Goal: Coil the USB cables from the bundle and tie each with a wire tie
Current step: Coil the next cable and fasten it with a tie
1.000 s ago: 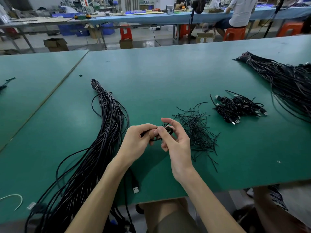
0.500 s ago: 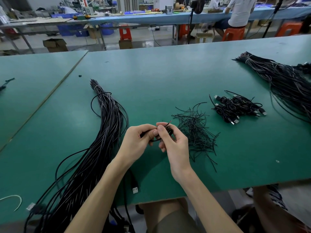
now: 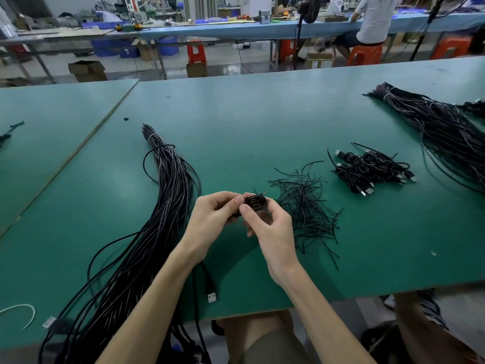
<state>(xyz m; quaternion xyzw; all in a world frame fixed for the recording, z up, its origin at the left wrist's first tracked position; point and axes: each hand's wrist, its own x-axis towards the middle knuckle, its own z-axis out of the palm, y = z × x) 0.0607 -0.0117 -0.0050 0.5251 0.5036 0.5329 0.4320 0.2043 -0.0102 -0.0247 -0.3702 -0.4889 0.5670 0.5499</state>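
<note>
A small black coiled USB cable [image 3: 255,201] is held above the green table [image 3: 262,122] between both hands. My left hand [image 3: 214,215] pinches its left side with thumb and fingers. My right hand [image 3: 270,227] grips its right side, thumb on top; a thin wire tie end pokes up behind the coil. The long bundle of black cables [image 3: 157,219] lies to the left, running off the front edge. A loose pile of black wire ties [image 3: 304,206] lies just right of my hands. Several finished coils [image 3: 372,169] sit further right.
A second large cable bundle [image 3: 441,130] lies at the far right. A USB plug [image 3: 211,296] lies near the front edge under my left forearm. A white tie [image 3: 23,310] lies at front left. A seated person [image 3: 372,19] is at a bench beyond.
The coil has turned a little between my fingers and shows more fully above my right thumb. Both hands stay in the same place.
</note>
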